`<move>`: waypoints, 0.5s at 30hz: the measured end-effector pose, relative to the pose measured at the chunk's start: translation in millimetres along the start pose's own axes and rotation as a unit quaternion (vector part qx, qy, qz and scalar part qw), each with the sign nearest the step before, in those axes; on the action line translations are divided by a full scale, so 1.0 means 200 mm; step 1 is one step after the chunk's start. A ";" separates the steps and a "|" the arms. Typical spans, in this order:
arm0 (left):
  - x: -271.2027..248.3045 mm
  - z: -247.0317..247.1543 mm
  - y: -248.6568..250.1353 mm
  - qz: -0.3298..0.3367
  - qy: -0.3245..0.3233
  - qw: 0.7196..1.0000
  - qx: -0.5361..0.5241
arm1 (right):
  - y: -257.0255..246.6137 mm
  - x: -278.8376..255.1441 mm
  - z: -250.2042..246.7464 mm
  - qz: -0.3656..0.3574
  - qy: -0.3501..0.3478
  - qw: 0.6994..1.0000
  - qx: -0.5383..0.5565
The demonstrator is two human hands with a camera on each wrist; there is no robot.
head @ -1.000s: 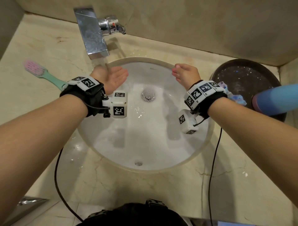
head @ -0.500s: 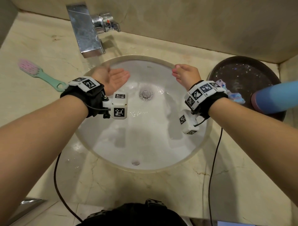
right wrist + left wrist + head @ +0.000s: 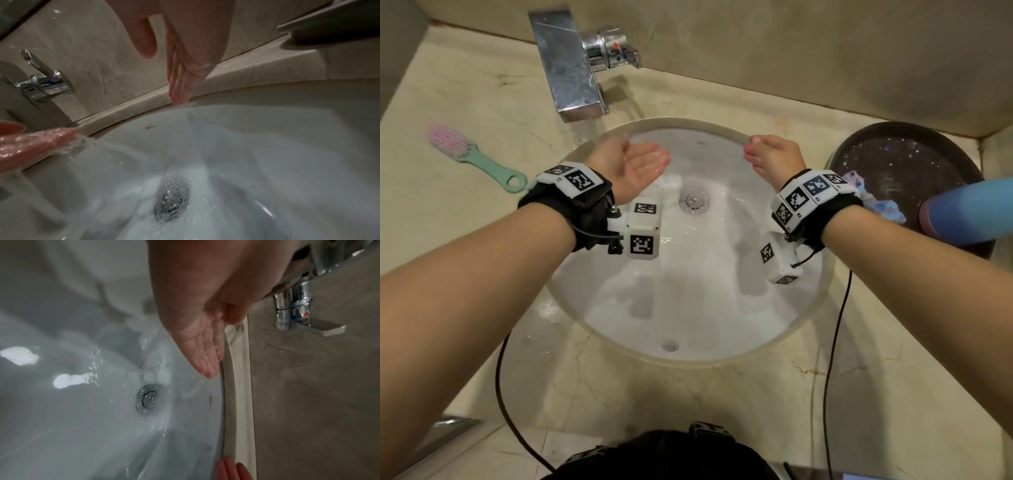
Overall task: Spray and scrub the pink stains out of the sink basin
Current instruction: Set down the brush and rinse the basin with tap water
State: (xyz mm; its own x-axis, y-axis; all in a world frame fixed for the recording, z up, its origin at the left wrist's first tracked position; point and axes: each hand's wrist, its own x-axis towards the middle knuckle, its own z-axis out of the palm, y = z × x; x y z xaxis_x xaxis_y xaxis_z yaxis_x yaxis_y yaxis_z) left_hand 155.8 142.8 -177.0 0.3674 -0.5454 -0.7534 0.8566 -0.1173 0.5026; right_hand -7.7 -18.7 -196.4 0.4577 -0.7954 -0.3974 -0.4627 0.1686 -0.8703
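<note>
The sink basin (image 3: 688, 308) is set into the desk (image 3: 688, 394), with the drain (image 3: 694, 201) in its far half and the faucet (image 3: 571, 65) behind its far left rim. A brush (image 3: 472, 157) lies on the desk left of the basin, while a round tray (image 3: 904, 161) sits to its right holding a cloth (image 3: 883, 205) and a bottle (image 3: 969, 212). The left hand (image 3: 630, 164) is under the faucet over the basin's far left, the right hand (image 3: 774, 154) at the far right rim.

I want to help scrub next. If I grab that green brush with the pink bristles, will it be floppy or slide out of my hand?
The brush looks like moulded plastic, so probably stiff and light. It lies flat on the counter, so it shouldn't roll. Wet hands might slip on its smooth handle; the ring hole at its end could help your grip.
</note>
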 end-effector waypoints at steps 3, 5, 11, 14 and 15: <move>0.00 -0.04 0.00 0.011 0.036 0.999 0.004 | -0.01 0.00 0.00 0.001 0.000 1.000 -0.001; 0.01 -0.09 0.02 0.019 0.064 0.998 0.008 | -0.01 0.00 0.01 -0.002 -0.001 1.000 -0.001; 0.03 -0.11 0.07 0.015 0.044 0.997 -0.060 | -0.02 0.00 0.01 -0.001 -0.006 1.000 -0.013; 0.00 -0.04 0.04 0.018 0.012 1.000 -0.009 | -0.03 -0.01 0.01 -0.001 -0.008 1.000 -0.009; 0.00 -0.02 0.03 0.010 0.005 1.000 0.008 | -0.03 -0.01 0.00 -0.001 -0.006 1.000 -0.009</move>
State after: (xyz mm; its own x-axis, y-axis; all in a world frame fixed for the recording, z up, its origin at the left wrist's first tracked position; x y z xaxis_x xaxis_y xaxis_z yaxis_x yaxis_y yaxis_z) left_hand 162.2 146.6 -175.3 0.3877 -0.5396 -0.7474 0.8434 -0.1196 0.5238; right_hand -4.8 -18.3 -191.2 0.4674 -0.7885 -0.3998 -0.4751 0.1573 -0.8658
